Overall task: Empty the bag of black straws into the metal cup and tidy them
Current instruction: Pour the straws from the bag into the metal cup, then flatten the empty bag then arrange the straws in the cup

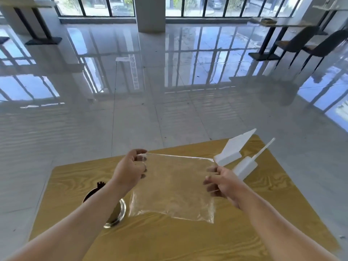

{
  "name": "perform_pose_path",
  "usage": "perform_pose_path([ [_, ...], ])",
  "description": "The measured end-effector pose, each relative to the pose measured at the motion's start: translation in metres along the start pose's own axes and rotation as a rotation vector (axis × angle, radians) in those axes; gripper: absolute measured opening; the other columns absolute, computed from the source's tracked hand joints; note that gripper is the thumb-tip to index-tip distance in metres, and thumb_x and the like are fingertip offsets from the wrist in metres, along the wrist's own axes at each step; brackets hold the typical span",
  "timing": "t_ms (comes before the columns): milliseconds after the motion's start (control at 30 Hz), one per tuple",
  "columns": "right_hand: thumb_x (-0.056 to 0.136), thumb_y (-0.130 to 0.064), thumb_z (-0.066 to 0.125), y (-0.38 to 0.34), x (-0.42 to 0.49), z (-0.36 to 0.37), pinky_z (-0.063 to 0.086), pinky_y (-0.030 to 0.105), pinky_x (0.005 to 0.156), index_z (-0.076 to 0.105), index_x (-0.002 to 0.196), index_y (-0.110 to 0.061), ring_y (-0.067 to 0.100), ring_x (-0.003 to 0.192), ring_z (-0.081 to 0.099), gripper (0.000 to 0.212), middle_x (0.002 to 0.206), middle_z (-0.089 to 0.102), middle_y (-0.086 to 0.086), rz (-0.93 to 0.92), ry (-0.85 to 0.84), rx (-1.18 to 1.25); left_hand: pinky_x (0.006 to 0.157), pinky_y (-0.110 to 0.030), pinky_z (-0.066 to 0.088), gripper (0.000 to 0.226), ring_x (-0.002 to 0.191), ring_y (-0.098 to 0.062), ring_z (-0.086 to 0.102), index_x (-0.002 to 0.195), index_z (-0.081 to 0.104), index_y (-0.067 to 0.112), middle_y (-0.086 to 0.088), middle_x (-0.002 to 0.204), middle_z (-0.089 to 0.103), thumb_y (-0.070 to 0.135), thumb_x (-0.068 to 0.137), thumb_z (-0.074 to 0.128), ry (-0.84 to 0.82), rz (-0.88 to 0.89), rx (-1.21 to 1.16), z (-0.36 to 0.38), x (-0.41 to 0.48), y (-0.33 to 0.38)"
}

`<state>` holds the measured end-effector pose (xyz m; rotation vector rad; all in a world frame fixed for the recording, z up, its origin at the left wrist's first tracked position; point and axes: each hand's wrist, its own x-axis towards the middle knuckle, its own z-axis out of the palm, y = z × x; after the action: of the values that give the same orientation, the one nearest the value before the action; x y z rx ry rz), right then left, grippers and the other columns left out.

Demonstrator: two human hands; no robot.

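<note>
Above the wooden table (169, 242), you hold the clear bag (175, 185) spread between both hands. Your left hand (130, 172) pinches its far left corner; your right hand (224, 182) grips the right edge, fingers showing through the film. The bag hangs toward you from both grips. The metal cup (120, 211) stands under your left forearm, just left of the bag, with black straws (101, 184) showing at its far rim. Two white plastic pieces (233, 149) lie beyond your right hand

Bright daylight pours through tall black-framed windows (98, 6), glaring off the glossy pale tiled floor (131, 119) (mirror-like reflections); wide-angle bending at the edges, mild blur throughout.
</note>
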<state>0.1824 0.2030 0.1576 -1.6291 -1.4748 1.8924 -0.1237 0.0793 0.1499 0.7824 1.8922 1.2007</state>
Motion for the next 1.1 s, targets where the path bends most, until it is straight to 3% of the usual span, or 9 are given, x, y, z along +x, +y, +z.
perform_pose_path([
  [167,0.097,-0.006,0.064,0.050,0.035,0.014,0.057,0.033,0.060,0.057,0.127,-0.020,0.014,0.062,0.067,0.034,0.090,0.080,0.009,0.009,0.119,-0.112,0.069,-0.050,0.065,0.043,0.067,-0.013,0.071,0.121,0.059,0.038,0.009,0.115,0.064,0.007,0.090,0.060,0.103,-0.058,0.143,0.025,-0.003,-0.052],
  [300,0.097,-0.013,0.065,0.075,0.060,0.027,0.060,0.041,0.068,0.045,0.144,-0.023,0.017,0.072,0.068,0.052,0.103,0.074,0.013,-0.013,0.160,-0.215,0.070,-0.043,0.062,0.053,0.085,-0.015,0.069,0.136,0.050,0.037,0.006,0.130,0.060,0.018,0.088,0.064,0.168,-0.107,0.238,0.040,-0.003,-0.086],
  [400,0.101,-0.026,0.064,0.088,0.073,0.036,0.052,0.038,0.078,0.029,0.160,-0.024,0.021,0.099,0.066,0.069,0.127,0.064,0.005,-0.075,0.206,-0.415,0.106,-0.048,0.050,0.075,0.133,-0.024,0.052,0.155,0.034,0.031,-0.003,0.157,0.041,0.028,0.088,0.069,0.164,-0.135,0.397,0.050,-0.003,-0.110],
  [500,0.103,-0.033,0.061,0.105,0.077,0.047,0.042,0.043,0.114,0.020,0.166,-0.022,0.027,0.146,0.044,0.076,0.162,0.044,0.008,-0.235,0.241,-0.642,0.127,-0.044,0.016,0.084,0.159,-0.021,0.010,0.163,0.018,0.027,-0.002,0.173,0.013,0.045,0.094,0.062,0.082,-0.016,0.638,0.061,-0.011,-0.129],
  [600,0.106,-0.041,0.053,0.118,0.081,0.058,0.016,0.041,0.130,0.012,0.169,-0.019,0.027,0.160,0.022,0.078,0.172,0.029,0.009,-0.443,0.164,-0.877,0.128,-0.044,-0.001,0.087,0.160,-0.018,-0.003,0.164,0.011,0.033,0.003,0.175,-0.002,0.069,0.093,0.044,0.014,0.156,0.837,0.071,-0.020,-0.149],
  [833,0.102,-0.067,0.025,0.164,0.112,0.080,-0.014,0.050,0.131,-0.010,0.168,-0.036,0.024,0.162,-0.023,0.081,0.178,-0.012,-0.003,-0.565,-0.019,-1.193,0.127,-0.059,-0.001,0.087,0.161,-0.022,-0.006,0.164,0.013,0.040,0.001,0.176,-0.001,0.083,0.091,0.030,-0.057,0.236,1.026,0.094,-0.014,-0.198],
  [933,0.101,-0.071,0.023,0.196,0.121,0.079,-0.011,0.057,0.130,-0.004,0.168,-0.038,0.025,0.164,-0.018,0.080,0.179,-0.009,-0.004,-0.551,-0.044,-1.264,0.126,-0.059,-0.006,0.085,0.160,-0.015,-0.015,0.162,0.003,0.050,0.009,0.175,-0.002,0.089,0.088,0.019,-0.109,0.165,1.054,0.099,-0.014,-0.229],
  [1000,0.102,-0.067,0.029,0.213,0.125,0.080,-0.003,0.061,0.129,0.011,0.171,-0.030,0.029,0.166,-0.004,0.081,0.180,0.003,-0.001,-0.598,-0.016,-1.257,0.125,-0.062,-0.003,0.086,0.161,-0.016,-0.007,0.163,0.004,0.048,0.009,0.175,0.003,0.087,0.090,0.022,-0.099,0.179,1.043,0.103,-0.015,-0.244],
  [1100,0.102,-0.065,0.032,0.218,0.132,0.083,-0.001,0.062,0.128,0.012,0.171,-0.028,0.031,0.166,0.001,0.082,0.181,0.006,0.001,-0.633,0.021,-1.270,0.125,-0.065,0.003,0.085,0.161,-0.022,0.003,0.165,0.008,0.042,0.005,0.176,0.007,0.085,0.092,0.024,-0.064,0.220,1.059,0.108,-0.013,-0.252],
])
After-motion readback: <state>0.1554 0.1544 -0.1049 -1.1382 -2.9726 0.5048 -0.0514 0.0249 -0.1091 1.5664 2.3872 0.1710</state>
